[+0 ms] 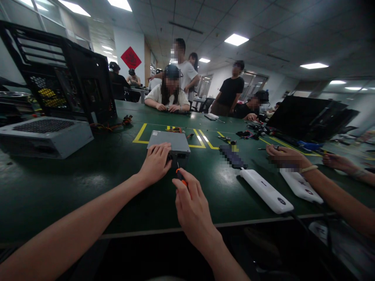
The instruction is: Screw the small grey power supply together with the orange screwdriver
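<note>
A grey computer power supply unit (175,140) lies on the green table in front of me, its socket side facing me. My left hand (156,163) holds it at the near left corner, fingers across the top and thumb down by the near face. In my right hand (193,207) is a screwdriver (181,174) with an orange and black handle, closed in my fingers. Its thin shaft points up at the near face, beside the socket. Whether the tip touches a screw is too small to tell.
Left stand a black computer case (88,86) and a second power supply unit (47,136). White power banks (265,189) lie on the right, near a co-worker's hand (287,158). Farther back are cables (254,130) and a dark panel (304,117). A person (168,95) sits opposite.
</note>
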Motion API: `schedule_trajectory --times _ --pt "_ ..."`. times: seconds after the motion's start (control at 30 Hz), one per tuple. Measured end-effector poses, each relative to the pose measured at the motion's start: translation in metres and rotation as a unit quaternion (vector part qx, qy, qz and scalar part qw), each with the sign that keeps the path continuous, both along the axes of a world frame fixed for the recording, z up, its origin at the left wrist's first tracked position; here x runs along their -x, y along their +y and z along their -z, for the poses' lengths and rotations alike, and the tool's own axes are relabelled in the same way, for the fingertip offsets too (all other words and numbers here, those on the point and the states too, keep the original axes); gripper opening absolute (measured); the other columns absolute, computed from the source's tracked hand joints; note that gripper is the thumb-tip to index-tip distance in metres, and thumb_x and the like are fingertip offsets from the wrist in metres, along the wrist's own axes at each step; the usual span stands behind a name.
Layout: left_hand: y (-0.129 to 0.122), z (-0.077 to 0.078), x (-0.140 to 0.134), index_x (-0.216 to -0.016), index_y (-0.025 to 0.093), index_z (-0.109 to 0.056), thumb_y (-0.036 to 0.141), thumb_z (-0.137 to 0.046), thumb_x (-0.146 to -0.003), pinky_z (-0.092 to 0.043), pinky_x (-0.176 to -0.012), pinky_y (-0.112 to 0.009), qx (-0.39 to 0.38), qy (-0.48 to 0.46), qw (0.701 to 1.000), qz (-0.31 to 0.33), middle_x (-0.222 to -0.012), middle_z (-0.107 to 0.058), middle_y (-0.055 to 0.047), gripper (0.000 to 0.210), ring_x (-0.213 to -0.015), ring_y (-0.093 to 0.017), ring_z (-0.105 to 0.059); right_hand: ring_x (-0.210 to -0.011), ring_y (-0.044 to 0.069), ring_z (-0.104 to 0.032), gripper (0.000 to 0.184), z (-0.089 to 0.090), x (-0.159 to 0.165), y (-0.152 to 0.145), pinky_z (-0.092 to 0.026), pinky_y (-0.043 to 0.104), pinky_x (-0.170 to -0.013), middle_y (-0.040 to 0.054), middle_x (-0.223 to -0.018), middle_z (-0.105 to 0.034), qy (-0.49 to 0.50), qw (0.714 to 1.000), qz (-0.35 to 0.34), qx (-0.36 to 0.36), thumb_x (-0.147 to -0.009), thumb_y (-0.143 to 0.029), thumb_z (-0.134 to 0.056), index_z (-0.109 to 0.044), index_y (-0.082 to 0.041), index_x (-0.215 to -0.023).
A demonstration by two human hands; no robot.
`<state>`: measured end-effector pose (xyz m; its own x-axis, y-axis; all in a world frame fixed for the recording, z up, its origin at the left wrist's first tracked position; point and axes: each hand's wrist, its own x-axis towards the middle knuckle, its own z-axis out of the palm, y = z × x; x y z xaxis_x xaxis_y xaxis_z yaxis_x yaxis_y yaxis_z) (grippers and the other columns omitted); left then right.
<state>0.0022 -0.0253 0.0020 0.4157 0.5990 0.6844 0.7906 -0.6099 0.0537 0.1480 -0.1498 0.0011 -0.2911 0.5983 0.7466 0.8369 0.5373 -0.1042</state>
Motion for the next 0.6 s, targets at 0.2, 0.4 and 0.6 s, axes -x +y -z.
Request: schedule_trajectory --times 0.2,0.4,0.6 --pt "-0.0008 -0.0010 0.0005 -0.113 0.014 -0.046 0.021 -0.047 -0.081 -0.029 -0.101 -0.042 -0.003 0.008 1.000 0.002 -0.127 -0.051 -0.014 0.033 -0.122 -0.025 -0.043 -0.103 0.019 -0.059 0.022 0.0038 -0.0035 0.0041 -0.054 0.035 -0.084 0.0138 -0.115 -0.059 0.047 0.998 0.034 -0.019 -0.090 -0.016 -0.042 -0.048 -0.015 -0.112" --pt "-0.0003 -0.0003 0.0004 -0.113 0.014 -0.046 0.021 -0.047 -0.081 -0.028 -0.102 -0.042 0.000 0.009 1.000 -0.001 -0.129 -0.051 -0.014 0.033 -0.123 -0.024 -0.043 -0.114 0.022 -0.052 0.025 -0.0026 -0.0009 -0.0010 -0.049 0.039 -0.091 0.0170 -0.121 -0.054 0.027 0.999 0.012 -0.015 -0.088 -0.010 -0.039 -0.050 -0.013 -0.110" --pt "-0.0017 -0.0012 0.0006 -0.114 0.015 -0.045 0.021 -0.046 -0.081 -0.028 -0.102 -0.044 0.003 0.009 1.000 0.004 -0.128 -0.051 -0.014 0.034 -0.123 -0.025 -0.042 -0.097 0.018 -0.063 0.021 -0.0043 -0.0059 0.0016 -0.054 0.031 -0.079 0.0135 -0.113 -0.061 0.066 0.997 0.042 -0.004 -0.092 -0.019 -0.040 -0.051 -0.015 -0.109"
